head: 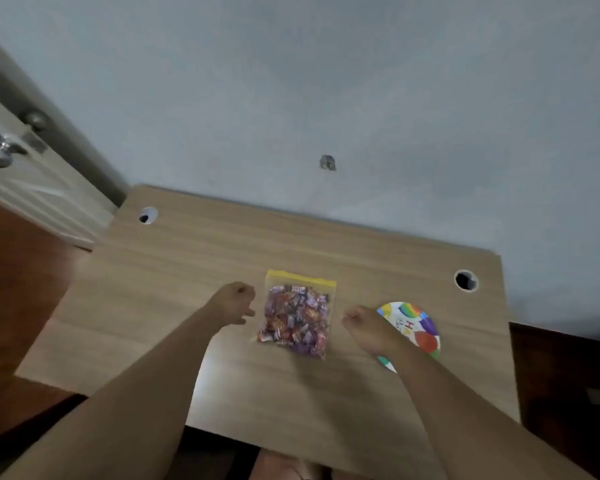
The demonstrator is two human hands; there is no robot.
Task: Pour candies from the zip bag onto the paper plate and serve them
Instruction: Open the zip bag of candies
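Note:
A clear zip bag (297, 315) with a yellow seal strip lies flat in the middle of the wooden desk (187, 271), full of wrapped candies in purple, red and orange. My left hand (234, 303) hovers just left of the bag with its fingers curled, holding nothing. My right hand (366, 327) is just right of the bag, also curled and empty. A paper plate (420, 327) printed with coloured balloons lies right of the bag, partly hidden under my right hand and wrist.
The desk stands against a grey wall. It has a round cable hole at the back left (148, 215) and another at the back right (466, 280). A door with a metal knob (0, 152) is at the far left.

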